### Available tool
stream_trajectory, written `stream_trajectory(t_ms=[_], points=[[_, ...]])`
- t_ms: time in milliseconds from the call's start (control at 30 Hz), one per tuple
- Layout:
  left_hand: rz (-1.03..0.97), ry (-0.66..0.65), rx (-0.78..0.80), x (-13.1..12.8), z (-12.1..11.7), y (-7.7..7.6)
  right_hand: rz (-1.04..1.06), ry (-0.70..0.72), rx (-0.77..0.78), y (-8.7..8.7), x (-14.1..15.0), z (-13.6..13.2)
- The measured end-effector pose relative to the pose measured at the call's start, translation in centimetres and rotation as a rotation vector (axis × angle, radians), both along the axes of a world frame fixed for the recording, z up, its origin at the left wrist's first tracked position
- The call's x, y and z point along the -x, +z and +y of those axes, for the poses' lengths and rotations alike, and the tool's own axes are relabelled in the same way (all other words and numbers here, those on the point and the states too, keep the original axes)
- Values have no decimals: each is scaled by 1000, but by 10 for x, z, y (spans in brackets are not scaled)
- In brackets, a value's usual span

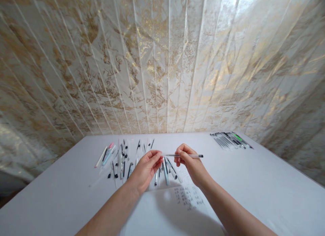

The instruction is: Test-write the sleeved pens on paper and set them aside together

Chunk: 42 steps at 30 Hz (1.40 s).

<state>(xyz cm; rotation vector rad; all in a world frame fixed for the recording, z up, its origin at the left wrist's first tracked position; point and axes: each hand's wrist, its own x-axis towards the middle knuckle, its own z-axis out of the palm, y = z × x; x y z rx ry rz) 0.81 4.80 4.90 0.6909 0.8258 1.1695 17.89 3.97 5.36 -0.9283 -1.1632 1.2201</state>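
My right hand (186,160) is closed around a slim pen (196,156) with a clear barrel and a black end pointing right. The pen lies nearly level, its narrow grey end toward my left hand (148,165). The left fingers are pinched at that end, around something small and see-through that I cannot make out. Beneath the hands, several pens and pen parts, one of them a light blue pen (166,173), lie on the table. A paper sheet (154,209) with handwritten marks rests in front of them.
Loose refills, black caps and clear barrels (123,155) are scattered left of centre on the white table (63,188). Beside them lie a light blue pen (109,157) and a pink-ended one. A row of pens (227,140) sits at the back right, before a patterned curtain (157,67).
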Motion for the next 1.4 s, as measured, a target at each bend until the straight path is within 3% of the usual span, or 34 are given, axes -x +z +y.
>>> stream_trajectory(t_ms=[400,667,1067,1233,1400], points=[[147,-83,-112,-2,-11,5,56,49,45,1,2,-1],[77,-27,-56,-7,-22,11,76,46,-33,3,7,-8],[4,-48,-38,-8,-26,0,-15,19,-119,-9,10,-10],[5,-71,-25,-9,-26,2,-1,11,-66,-8,13,-8],[-17,15,81,-14,-27,3,164,122,20,-1,13,-6]])
